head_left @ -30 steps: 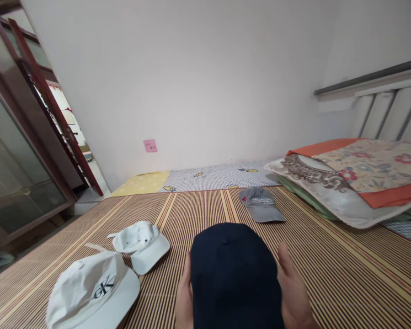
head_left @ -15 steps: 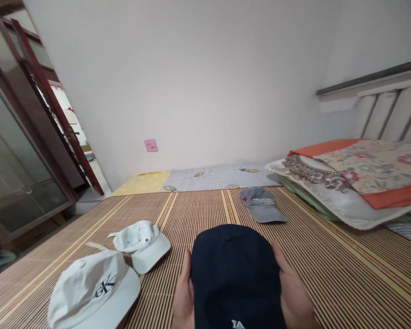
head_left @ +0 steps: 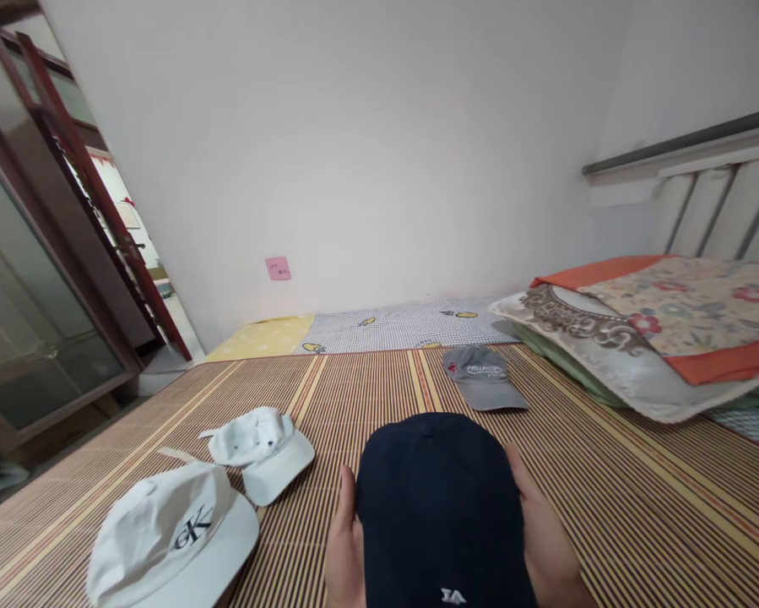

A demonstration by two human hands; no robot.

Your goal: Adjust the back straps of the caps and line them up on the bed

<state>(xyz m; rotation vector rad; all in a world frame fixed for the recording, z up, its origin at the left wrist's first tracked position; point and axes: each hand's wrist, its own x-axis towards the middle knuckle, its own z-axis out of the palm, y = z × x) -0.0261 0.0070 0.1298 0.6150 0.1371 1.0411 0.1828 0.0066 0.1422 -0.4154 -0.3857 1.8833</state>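
The one camera, worn on the head, looks forward and slightly down from close above the navy cap [head_left: 439, 507] at the near edge, across the striped mat [head_left: 638, 490] to the far white wall [head_left: 366, 135], door [head_left: 37, 279] at left, pillows [head_left: 638, 346] at right.

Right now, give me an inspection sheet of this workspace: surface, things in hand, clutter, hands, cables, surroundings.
Surface: striped woven mat.
Things in hand: navy cap, crown up, white logo toward the camera.
Clutter: white CK cap and small white cap at left; grey cap beyond; stacked pillows at right.
Hands: left hand and right hand grip the navy cap's sides.
Cables: nothing seen.
Surroundings: white wall with pink note, glazed door left, metal headboard right.
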